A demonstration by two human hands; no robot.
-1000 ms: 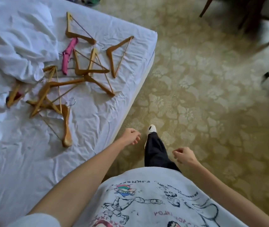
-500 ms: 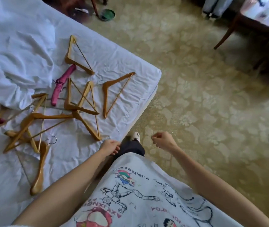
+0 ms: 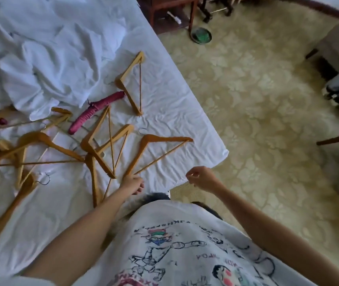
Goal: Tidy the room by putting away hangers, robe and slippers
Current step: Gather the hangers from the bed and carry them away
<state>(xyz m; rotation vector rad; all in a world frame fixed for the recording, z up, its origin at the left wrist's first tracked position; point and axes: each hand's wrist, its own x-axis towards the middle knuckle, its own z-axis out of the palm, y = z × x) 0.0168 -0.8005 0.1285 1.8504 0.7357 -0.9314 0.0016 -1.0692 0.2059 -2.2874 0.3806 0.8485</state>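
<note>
I see the nearest triangular tan wooden hanger (image 3: 156, 150) lying flat on the white-sheeted bed (image 3: 174, 112), close to the bed's near corner. My left hand (image 3: 132, 183) touches its lower tip, fingers loosely curled, gripping nothing; my right hand (image 3: 201, 178) hovers off the bed's edge, likewise empty. The hanger looks stiff and light; I'd take it by the shoulder arm.

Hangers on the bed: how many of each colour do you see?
Wooden hangers: about 8, since the pile overlaps
Pink padded hangers: 1 in full view
Total: about 9
</note>
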